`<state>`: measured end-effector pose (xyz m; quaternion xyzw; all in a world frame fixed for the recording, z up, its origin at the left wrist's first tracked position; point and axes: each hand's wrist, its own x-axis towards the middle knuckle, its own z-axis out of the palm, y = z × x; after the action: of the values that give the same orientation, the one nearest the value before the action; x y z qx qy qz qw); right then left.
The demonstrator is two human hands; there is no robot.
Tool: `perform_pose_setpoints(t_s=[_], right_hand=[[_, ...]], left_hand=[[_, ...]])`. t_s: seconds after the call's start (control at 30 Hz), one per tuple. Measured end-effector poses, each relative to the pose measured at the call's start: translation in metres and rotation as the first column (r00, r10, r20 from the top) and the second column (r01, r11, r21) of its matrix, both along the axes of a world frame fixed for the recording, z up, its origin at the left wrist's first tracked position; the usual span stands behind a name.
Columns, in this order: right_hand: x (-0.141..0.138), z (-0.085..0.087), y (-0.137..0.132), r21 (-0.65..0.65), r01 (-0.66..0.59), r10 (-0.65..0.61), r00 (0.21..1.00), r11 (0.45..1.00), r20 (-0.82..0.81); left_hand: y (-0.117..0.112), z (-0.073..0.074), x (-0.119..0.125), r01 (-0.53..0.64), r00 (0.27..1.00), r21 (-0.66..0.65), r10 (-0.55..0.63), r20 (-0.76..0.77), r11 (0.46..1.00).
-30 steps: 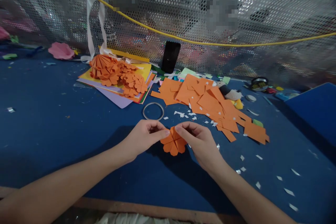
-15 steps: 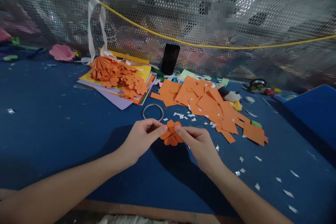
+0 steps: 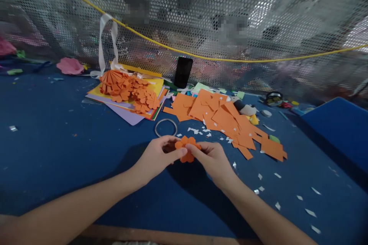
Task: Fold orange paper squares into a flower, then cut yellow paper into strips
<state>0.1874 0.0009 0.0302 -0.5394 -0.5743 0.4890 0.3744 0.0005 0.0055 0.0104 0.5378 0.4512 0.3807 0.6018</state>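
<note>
An orange paper flower [image 3: 188,156] with rounded petals is held up between both hands, over the blue table near its front. My left hand [image 3: 158,157] pinches its left side, thumb lying across the front. From the right, my right hand [image 3: 214,160] grips it too, with the thumb tip pressed close to the centre. Fingers behind the flower are partly hidden. Just beyond the hands lies a thin silvery ring [image 3: 166,127]. Further back on the left, several orange paper flowers [image 3: 146,99] are heaped on a stack of coloured paper [image 3: 126,113].
Loose orange paper pieces [image 3: 212,109] spread behind and right of the hands, with white scraps [image 3: 277,206] around. A black phone [image 3: 183,72] leans against the perforated metal screen [image 3: 201,15]. A yellow cord [image 3: 172,49] crosses it. A blue panel [image 3: 339,130] stands at right.
Both thumbs have moved inward across the flower, the right one nearer its centre. The flower stays in both hands. The view has shifted slightly, so the table appears lower.
</note>
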Motion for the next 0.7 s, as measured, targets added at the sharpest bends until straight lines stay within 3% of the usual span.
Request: perform_pose_setpoints(t_s=[0.1, 0.27, 0.37, 0.53, 0.63, 0.7], right_hand=[[-0.0011, 0.0023, -0.0005, -0.035, -0.043, 0.042, 0.999, 0.998, -0.029], [-0.0018, 0.0001, -0.0013, -0.071, -0.091, 0.08, 0.985, 0.993, -0.153], [-0.002, -0.0023, -0.0016, -0.045, -0.043, 0.034, 0.984, 0.998, -0.177], [-0.0016, 0.0006, -0.0047, 0.01, -0.106, 0.107, 0.99, 0.994, -0.09], [0.0015, 0.0018, -0.0055, 0.167, -0.035, 0.031, 0.999, 0.985, 0.024], [0.0046, 0.0009, -0.0047, 0.404, 0.021, -0.069, 0.992, 0.915, 0.106]], left_hand=[[0.0001, -0.0023, -0.0012, 0.045, 0.999, 0.076, -0.042, -0.031, 0.996], [0.0015, 0.0002, -0.0029, -0.079, 0.993, 0.097, 0.087, -0.074, 0.992], [0.0011, 0.0008, -0.0024, -0.079, 0.996, 0.102, 0.083, -0.04, 0.992], [-0.0015, -0.0009, -0.0026, -0.07, 0.996, 0.167, 0.079, -0.049, 0.984], [-0.0014, -0.0005, -0.0038, -0.064, 0.982, 0.249, 0.106, -0.157, 0.966], [-0.0011, -0.0002, -0.0044, -0.024, 0.965, 0.315, 0.105, -0.242, 0.949]])
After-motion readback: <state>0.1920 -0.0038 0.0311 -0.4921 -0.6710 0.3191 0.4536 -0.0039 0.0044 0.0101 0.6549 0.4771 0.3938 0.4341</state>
